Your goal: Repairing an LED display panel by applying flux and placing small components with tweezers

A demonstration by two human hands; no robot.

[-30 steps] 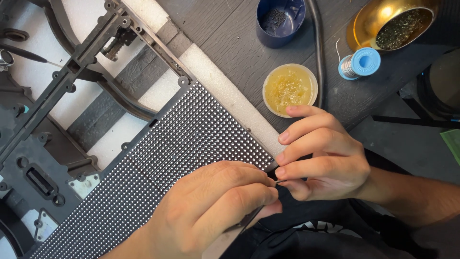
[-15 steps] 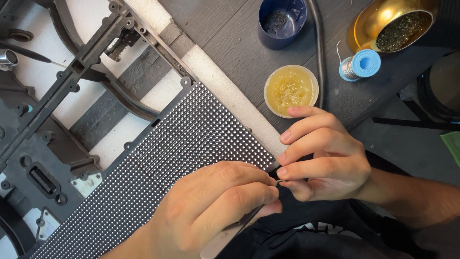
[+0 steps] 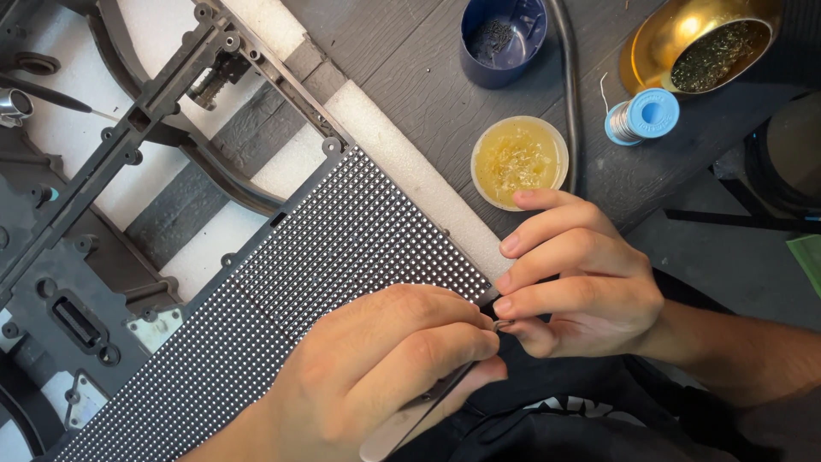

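Left hand (image 3: 376,376) has its fingers pinched around slim tweezers (image 3: 428,406) angled up-right toward the dotted LED panel (image 3: 282,316) corner, where the right hand (image 3: 581,282), fingers curled closed, meets the tip.

A round yellow pot of sticky paste (image 3: 519,162) sits on the dark wooden table (image 3: 410,51). Near it are a blue plastic cup (image 3: 502,38), a shiny gold bowl (image 3: 697,43), a small blue spool of wire (image 3: 643,116) and a black cable (image 3: 571,94).
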